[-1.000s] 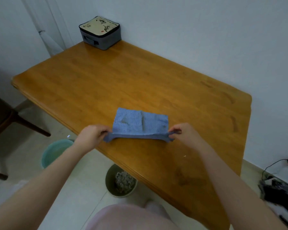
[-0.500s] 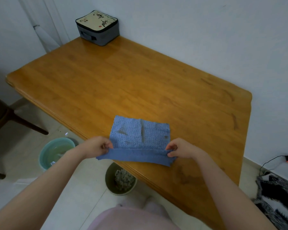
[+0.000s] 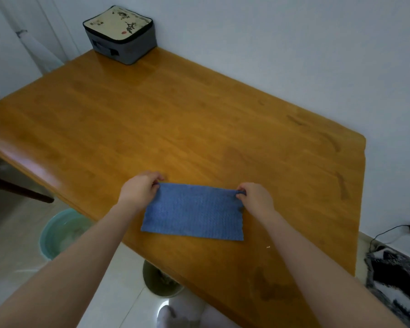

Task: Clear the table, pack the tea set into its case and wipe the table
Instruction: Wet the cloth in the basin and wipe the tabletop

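A blue cloth (image 3: 194,213) lies folded flat near the front edge of the wooden table (image 3: 187,119). My left hand (image 3: 139,189) pinches its far left corner. My right hand (image 3: 255,197) pinches its far right corner. The grey tea set case (image 3: 120,34), zipped shut with a cream printed lid, stands at the table's far left corner by the wall.
On the floor to the left of the table stands a teal basin (image 3: 62,233) with water. A green bin (image 3: 161,280) with scraps sits under the table's front edge. A black and white bag (image 3: 398,278) and a cable lie at the right. A dark chair leg (image 3: 14,188) shows at the left.
Both hands carried the cloth's near edge up and over to the far edge, so the cloth is now folded in half. The view also shifted closer to the table.
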A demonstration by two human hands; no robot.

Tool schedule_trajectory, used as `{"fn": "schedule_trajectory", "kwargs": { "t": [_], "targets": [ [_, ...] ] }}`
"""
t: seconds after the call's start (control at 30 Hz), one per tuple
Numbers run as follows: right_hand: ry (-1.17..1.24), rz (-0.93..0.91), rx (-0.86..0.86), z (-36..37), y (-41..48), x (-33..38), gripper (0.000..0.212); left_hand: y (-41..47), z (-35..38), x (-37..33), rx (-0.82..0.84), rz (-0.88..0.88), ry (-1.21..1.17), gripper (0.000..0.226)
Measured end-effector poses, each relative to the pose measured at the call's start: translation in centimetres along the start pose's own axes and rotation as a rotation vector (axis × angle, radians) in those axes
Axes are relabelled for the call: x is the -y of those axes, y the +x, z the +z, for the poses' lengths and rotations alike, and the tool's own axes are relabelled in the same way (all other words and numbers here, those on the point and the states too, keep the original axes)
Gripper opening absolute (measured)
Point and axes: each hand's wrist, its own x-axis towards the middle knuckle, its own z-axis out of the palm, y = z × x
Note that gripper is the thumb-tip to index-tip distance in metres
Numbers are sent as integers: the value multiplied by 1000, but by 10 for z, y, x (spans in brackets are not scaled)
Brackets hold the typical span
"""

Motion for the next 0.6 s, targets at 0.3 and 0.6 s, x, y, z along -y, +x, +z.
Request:
{"fn": "schedule_trajectory", "kwargs": {
  "t": [0.3,0.6],
  "targets": [
    [73,345,-184,34,-36,5,38,-44,57,-12,-77,-8,67,50],
    [-12,213,-135,60,-66,18,20,-87,89,-49,44,43,74,61]
  ]
}}
